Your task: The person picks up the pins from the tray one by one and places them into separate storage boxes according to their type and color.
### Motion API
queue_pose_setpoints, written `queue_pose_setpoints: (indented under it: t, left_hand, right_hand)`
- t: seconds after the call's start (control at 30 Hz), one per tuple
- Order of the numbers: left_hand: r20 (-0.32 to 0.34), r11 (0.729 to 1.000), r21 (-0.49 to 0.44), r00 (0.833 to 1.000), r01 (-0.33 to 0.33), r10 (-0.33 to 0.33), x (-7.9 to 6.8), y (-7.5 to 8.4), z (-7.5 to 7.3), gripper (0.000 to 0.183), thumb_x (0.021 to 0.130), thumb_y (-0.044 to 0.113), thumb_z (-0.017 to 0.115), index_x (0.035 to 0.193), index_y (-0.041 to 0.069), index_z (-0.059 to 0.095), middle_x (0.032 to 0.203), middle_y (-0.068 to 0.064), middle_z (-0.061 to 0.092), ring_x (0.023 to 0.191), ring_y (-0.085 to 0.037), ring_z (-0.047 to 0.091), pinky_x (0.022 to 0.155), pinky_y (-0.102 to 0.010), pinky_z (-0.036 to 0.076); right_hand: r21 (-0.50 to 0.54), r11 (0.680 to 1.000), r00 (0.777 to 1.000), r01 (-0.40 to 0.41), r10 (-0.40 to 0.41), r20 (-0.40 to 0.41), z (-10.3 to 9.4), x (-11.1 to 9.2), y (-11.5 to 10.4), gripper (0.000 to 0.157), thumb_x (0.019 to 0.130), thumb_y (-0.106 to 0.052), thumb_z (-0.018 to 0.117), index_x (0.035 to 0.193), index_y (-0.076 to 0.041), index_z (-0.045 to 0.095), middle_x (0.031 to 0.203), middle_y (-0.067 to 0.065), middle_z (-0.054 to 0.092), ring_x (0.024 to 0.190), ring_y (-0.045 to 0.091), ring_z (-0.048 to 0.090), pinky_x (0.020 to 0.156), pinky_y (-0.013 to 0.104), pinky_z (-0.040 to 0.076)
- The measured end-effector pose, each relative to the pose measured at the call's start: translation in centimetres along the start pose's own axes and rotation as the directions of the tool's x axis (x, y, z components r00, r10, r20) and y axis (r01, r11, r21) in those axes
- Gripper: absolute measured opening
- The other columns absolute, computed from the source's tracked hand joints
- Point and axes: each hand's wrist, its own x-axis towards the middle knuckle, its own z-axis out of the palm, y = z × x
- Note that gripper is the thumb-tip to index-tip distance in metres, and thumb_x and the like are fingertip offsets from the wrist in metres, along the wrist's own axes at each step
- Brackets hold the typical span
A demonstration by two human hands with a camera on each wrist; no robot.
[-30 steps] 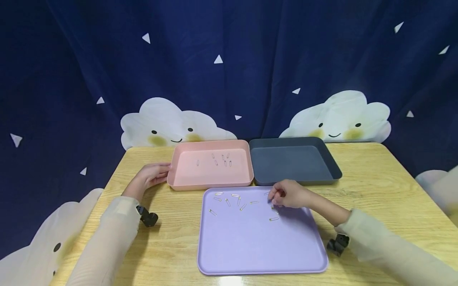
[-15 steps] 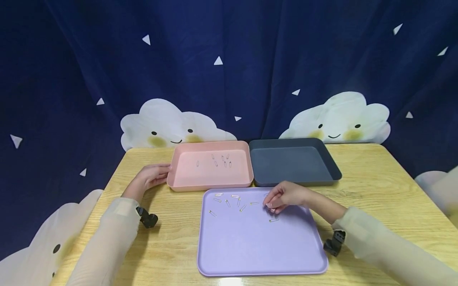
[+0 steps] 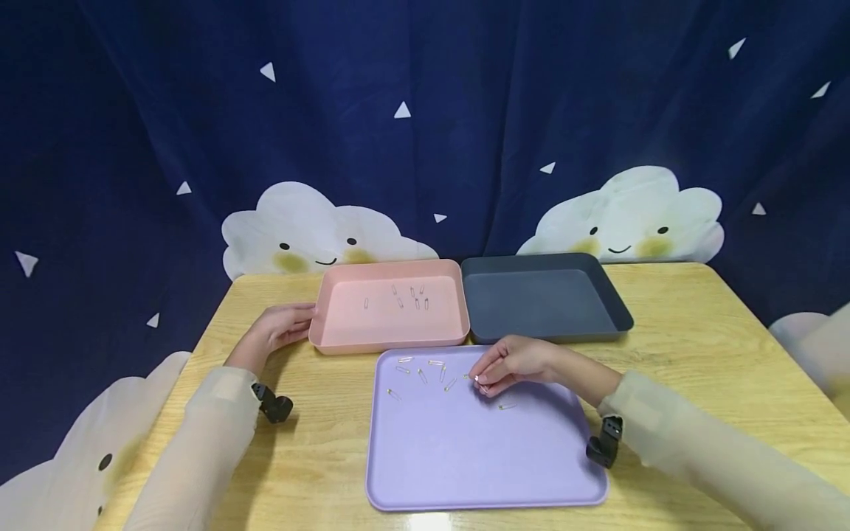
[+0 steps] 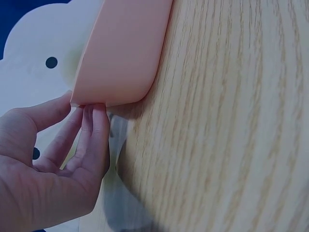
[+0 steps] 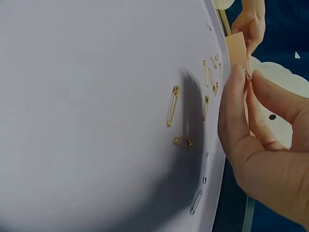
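My right hand point(image 3: 511, 365) is over the back of the purple tray point(image 3: 478, 464). Thumb and forefinger pinch a small safety pin point(image 5: 247, 74), much of it hidden by the fingertips. Several gold safety pins point(image 5: 173, 106) lie scattered on the tray below, and a silver safety pin point(image 5: 206, 168) rests near its back edge. At the left end of the pink tray point(image 3: 392, 348), my left hand point(image 3: 287, 323) rests its nearly straight fingers against the outer wall, the thumb at the rim in the left wrist view. Several silver safety pins point(image 3: 400, 302) lie inside the pink tray.
A dark blue-grey tray point(image 3: 541, 302) stands right of the pink one, their sides together. Both sit behind the purple tray on the wooden table point(image 3: 319, 442). Behind the table hangs a navy curtain point(image 3: 458, 133) with clouds.
The right hand picked up a safety pin from the right part of the purple tray and has moved left with it. The left hand has stayed at the pink tray.
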Motion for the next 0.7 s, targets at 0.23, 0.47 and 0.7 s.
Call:
queue_pose_setpoints:
  t: [0.23, 0.47, 0.7]
  left_hand:
    - [-0.014, 1.0, 0.019, 1.0, 0.014, -0.013, -0.1, 0.1, 0.1, 0.06, 0.095, 0.02, 0.06, 0.147, 0.004, 0.036, 0.078, 0.013, 0.062, 0.072, 0.003, 0.063, 0.072, -0.014, 0.057]
    - [0.009, 1.0, 0.005, 1.0, -0.016, 0.016, -0.4, 0.0, 0.1, 0.06, 0.091, 0.022, 0.067, 0.143, 0.003, 0.044, 0.087, 0.009, 0.067, 0.075, 0.001, 0.063, 0.073, -0.015, 0.057]
    - [0.002, 1.0, 0.023, 1.0, -0.011, 0.011, -0.2, 0.2, 0.1, 0.061, 0.094, 0.021, 0.062, 0.146, 0.003, 0.038, 0.091, 0.009, 0.066, 0.076, 0.003, 0.062, 0.075, -0.014, 0.056]
  right_hand:
    - [0.004, 1.0, 0.999, -0.006, 0.006, 0.031, 0.4, 0.8, -1.1, 0.036, 0.088, 0.005, 0.061, 0.12, 0.02, 0.054, 0.082, -0.002, 0.072, 0.075, 0.007, 0.068, 0.078, 0.025, 0.06]
    - [0.007, 1.0, 0.999, 0.022, -0.022, 0.025, 0.7, 1.5, -2.8, 0.04, 0.089, 0.007, 0.058, 0.124, 0.024, 0.048, 0.078, -0.004, 0.071, 0.073, 0.009, 0.068, 0.078, 0.025, 0.06]
    - [0.022, 0.999, 0.999, 0.037, -0.038, 0.026, 0.6, 2.6, -5.1, 0.041, 0.09, 0.008, 0.056, 0.127, 0.023, 0.046, 0.077, -0.002, 0.07, 0.072, 0.008, 0.067, 0.077, 0.024, 0.06]
